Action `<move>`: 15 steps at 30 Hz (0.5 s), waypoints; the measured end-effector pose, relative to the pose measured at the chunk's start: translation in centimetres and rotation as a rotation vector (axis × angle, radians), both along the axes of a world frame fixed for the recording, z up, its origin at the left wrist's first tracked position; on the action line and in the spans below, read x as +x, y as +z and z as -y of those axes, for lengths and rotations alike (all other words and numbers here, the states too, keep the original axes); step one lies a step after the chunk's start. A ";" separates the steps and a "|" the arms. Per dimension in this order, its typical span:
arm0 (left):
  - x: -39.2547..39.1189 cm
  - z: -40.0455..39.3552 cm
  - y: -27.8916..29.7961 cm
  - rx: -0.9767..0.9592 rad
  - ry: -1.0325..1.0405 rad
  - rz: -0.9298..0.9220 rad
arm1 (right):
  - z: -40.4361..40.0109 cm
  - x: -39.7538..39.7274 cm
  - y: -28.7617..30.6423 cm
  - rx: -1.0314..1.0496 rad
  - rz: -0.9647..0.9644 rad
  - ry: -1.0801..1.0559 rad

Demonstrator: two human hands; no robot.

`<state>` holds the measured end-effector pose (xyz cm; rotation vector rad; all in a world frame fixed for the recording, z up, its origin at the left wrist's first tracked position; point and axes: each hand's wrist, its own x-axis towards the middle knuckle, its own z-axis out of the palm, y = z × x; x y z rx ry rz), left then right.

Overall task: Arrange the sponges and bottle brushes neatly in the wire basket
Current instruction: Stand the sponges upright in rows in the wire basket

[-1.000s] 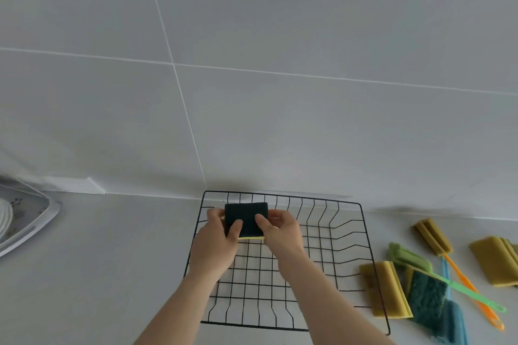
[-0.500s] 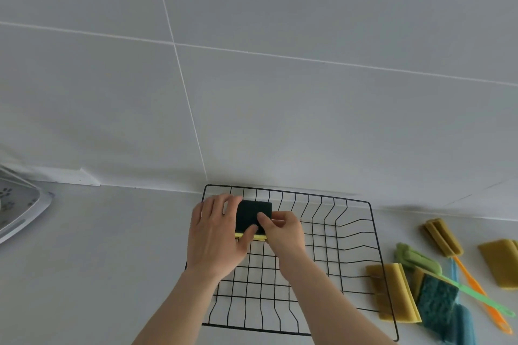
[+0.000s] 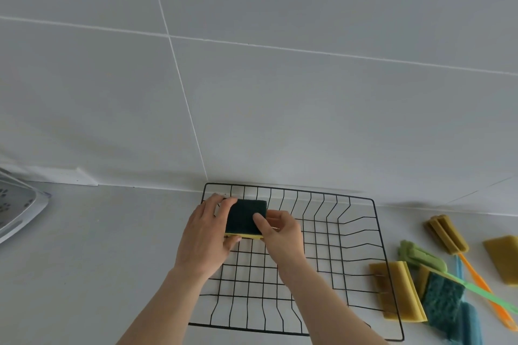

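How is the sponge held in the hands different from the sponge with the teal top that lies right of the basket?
The held sponge has a very dark green top; the teal-topped sponge is lighter and bluish. The held sponge is inside the wire basket, gripped by the left hand and right hand; the teal-topped sponge lies outside, untouched, among other sponges. Both have a yellow layer.

Sponge (image 3: pixel 246 218) in the basket's (image 3: pixel 361 232) far-left corner (brushes (image 3: pixel 448 235) lie right).
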<state>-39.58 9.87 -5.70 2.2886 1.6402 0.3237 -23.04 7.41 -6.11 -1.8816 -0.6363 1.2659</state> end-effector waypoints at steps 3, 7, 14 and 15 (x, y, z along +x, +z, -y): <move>0.1 -0.1 0.2 -0.004 0.001 -0.045 | 0.0 -0.3 0.2 -0.005 0.050 0.032; 0.5 0.1 0.8 0.001 -0.016 -0.075 | -0.1 0.2 0.7 -0.018 0.105 0.060; 1.2 0.8 2.2 0.077 -0.028 -0.176 | 0.8 2.2 2.3 0.042 0.217 0.091; 1.5 0.8 2.7 0.104 -0.035 -0.169 | 1.2 3.0 2.7 0.053 0.233 0.087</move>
